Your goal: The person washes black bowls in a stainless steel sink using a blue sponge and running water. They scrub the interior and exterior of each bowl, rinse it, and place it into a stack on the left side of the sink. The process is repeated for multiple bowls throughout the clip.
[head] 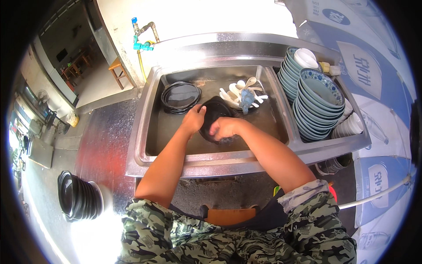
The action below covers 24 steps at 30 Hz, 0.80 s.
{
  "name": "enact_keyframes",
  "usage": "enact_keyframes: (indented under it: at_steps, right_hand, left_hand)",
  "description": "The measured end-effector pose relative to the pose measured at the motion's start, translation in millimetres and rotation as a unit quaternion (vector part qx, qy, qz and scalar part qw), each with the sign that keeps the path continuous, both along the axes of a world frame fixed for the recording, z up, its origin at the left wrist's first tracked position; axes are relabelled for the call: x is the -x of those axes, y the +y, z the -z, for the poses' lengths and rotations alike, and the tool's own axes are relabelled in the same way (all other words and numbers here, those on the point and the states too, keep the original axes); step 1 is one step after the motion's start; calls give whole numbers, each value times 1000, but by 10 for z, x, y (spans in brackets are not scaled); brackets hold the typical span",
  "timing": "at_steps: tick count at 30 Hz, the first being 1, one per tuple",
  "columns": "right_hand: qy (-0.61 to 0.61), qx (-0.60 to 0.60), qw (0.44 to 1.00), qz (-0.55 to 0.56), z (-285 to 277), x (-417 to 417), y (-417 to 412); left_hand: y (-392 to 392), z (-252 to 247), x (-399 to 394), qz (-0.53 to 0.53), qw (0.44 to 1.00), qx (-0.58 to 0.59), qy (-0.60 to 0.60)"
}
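My left hand point(194, 120) grips the rim of a black bowl point(216, 107), which is tilted in the wide basin of a stainless steel sink point(168, 138). Curled against the bowl's inside is my right hand point(229, 128); its fingertips are blurred, and whether they hold a scrubber cannot be told. Shallow cloudy water covers the basin floor. To the left of the bowl lie several stacked black dishes point(180, 95). White spoons point(235, 90) are heaped beyond my right hand, with a crumpled blue-grey cloth point(247, 100) on top.
Tall stacks of pale blue bowls point(316, 109), with small white bowls point(305, 58) and white cups point(349, 127), fill the right compartment. Teal taps point(142, 44) stand behind the sink. More black bowls point(79, 198) are stacked at lower left. A blue-and-white umbrella point(362, 66) borders the right side.
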State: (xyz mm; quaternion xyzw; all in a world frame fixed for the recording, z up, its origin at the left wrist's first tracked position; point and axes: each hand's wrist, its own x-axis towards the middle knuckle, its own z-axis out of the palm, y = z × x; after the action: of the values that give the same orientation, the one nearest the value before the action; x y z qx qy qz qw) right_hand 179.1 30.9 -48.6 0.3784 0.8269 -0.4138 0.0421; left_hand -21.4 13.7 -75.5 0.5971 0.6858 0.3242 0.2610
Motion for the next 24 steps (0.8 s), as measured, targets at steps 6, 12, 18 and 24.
enact_keyframes:
  at_steps: [6, 12, 18, 24]
  right_hand:
    - [-93, -350, 919, 156, 196, -57, 141]
    - [205, 2, 974, 93, 6, 67, 13]
    - [-92, -178, 979, 25, 58, -9, 72]
    - [126, -325, 925, 154, 153, -7, 147]
  left_hand:
    - [-194, -406, -188, 26, 958, 238, -156]
    - [-186, -365, -159, -18, 944, 220, -247]
    - [-69, -156, -21, 16, 982, 119, -146]
    - [-226, -433, -207, 26, 953, 203, -225]
